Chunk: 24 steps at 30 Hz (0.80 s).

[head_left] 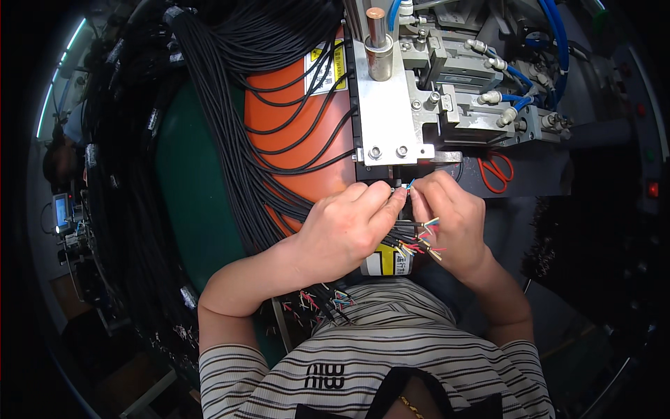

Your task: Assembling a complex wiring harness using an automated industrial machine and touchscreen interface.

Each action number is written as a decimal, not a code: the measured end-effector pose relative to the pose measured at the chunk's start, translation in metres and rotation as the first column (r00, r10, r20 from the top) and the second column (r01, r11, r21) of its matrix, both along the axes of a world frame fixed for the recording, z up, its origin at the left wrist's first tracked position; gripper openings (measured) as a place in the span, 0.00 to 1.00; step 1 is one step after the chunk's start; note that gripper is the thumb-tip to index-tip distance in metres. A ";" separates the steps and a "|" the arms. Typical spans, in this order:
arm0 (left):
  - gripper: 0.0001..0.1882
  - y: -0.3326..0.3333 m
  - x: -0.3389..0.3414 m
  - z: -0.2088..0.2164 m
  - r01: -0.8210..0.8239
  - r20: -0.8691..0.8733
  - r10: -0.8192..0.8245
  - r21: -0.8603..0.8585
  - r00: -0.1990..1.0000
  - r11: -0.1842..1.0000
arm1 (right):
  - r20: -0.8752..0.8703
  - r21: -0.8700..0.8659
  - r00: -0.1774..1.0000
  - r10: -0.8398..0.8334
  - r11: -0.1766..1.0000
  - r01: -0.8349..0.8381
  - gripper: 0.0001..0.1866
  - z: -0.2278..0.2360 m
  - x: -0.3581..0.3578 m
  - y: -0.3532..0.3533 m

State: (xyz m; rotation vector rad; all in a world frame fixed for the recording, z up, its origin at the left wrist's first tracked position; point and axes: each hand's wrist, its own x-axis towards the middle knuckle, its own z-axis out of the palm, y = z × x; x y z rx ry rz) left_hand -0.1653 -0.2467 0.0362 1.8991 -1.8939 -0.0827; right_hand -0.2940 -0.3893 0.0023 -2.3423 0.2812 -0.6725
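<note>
My left hand (pixel 352 218) is closed, thumb and finger pinching the end of a black cable just below the front of the metal machine block. Thin coloured wires (pixel 411 185), one of them blue, stick out between the two hands. My right hand (pixel 450 216) meets the left there, its thumb and fingertips pinched on these wires. Below the hands lies a group of black cables with stripped ends (pixel 427 244), showing red, yellow, blue and white wires. Fingers partly hide the pinched cable end.
A metal fixture plate (pixel 389 119) with bolts stands ahead, beside pneumatic parts and blue hoses (pixel 516 77). Red-handled scissors (pixel 496 172) lie right of it. A thick bundle of black cables (pixel 230 133) runs down the left over an orange surface (pixel 296 133). More stripped ends (pixel 314 304) hang near my lap.
</note>
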 end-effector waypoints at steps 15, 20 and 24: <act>0.29 -0.004 -0.001 0.010 0.037 0.151 -0.060 0.147 0.987 0.988 | -0.124 0.047 0.989 0.080 0.996 -0.075 0.03 0.007 0.000 -0.013; 0.30 -0.005 0.000 0.011 0.039 0.163 -0.065 0.163 0.984 0.986 | 0.003 0.065 0.999 0.038 0.997 -0.038 0.02 0.004 0.001 -0.011; 0.29 -0.004 0.001 0.010 0.000 0.141 -0.020 0.143 0.990 0.990 | -0.128 0.158 0.986 0.105 0.984 -0.084 0.02 0.006 0.007 -0.016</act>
